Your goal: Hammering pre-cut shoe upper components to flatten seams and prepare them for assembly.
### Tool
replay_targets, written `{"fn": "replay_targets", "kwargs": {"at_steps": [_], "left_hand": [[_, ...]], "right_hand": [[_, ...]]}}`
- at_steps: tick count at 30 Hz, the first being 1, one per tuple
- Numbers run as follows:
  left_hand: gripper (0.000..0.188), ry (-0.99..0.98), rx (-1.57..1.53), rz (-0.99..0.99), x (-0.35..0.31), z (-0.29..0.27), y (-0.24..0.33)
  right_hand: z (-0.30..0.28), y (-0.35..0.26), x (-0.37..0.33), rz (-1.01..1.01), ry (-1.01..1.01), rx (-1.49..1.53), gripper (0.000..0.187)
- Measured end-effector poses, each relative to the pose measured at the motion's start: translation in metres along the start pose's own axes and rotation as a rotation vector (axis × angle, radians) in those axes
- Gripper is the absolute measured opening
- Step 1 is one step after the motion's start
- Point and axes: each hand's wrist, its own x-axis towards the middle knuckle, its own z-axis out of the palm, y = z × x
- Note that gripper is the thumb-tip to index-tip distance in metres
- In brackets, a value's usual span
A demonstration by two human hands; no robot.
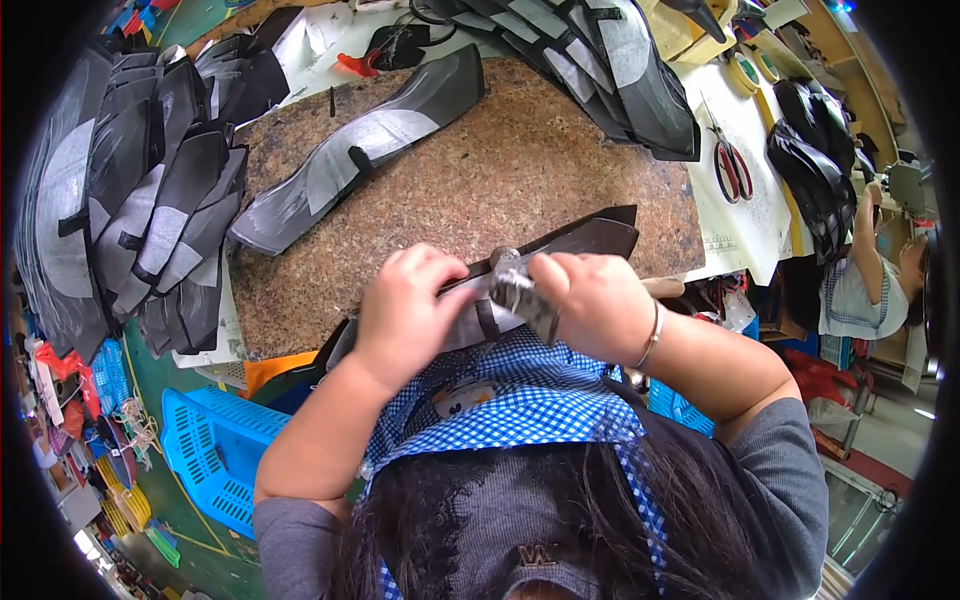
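A hammer is in my right hand point(600, 300), its worn metal head point(515, 285) over a black leather-like piece point(590, 238) at the near edge of the stone slab point(520, 150). Past that fist juts the end of its wooden handle point(665, 288). My left hand point(410, 310) grips the same piece, fingers bent at its far edge and thumb toward the hammer head. Part of the piece is hidden by my hands. Farther off on the slab lies a similar curved black piece point(340, 170) with a light grey patch and a small black tab.
Stacks of black pieces point(140, 200) crowd the left, with another stack point(630, 80) at the far right. Scissors point(732, 165) with red-and-black handles and tape rolls point(745, 75) lie right. A blue plastic basket point(215, 440) stands low left. Another person point(865, 290) sits at far right.
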Motion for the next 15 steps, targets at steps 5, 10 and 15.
{"fn": "replay_targets", "kwargs": {"at_steps": [5, 10, 15], "left_hand": [[0.016, 0.195, 0.340, 0.158, -0.019, 0.014, 0.016], [0.019, 0.016, 0.170, 0.006, -0.028, -0.015, -0.003], [0.019, 0.121, 0.423, 0.188, -0.037, -0.012, 0.002]], "right_hand": [[-0.013, 0.000, 0.011, 0.114, 0.060, 0.103, 0.017], [0.001, -0.001, 0.020, 0.005, 0.000, 0.174, 0.019], [-0.001, -0.025, 0.029, 0.020, -0.040, 0.197, 0.017]]}}
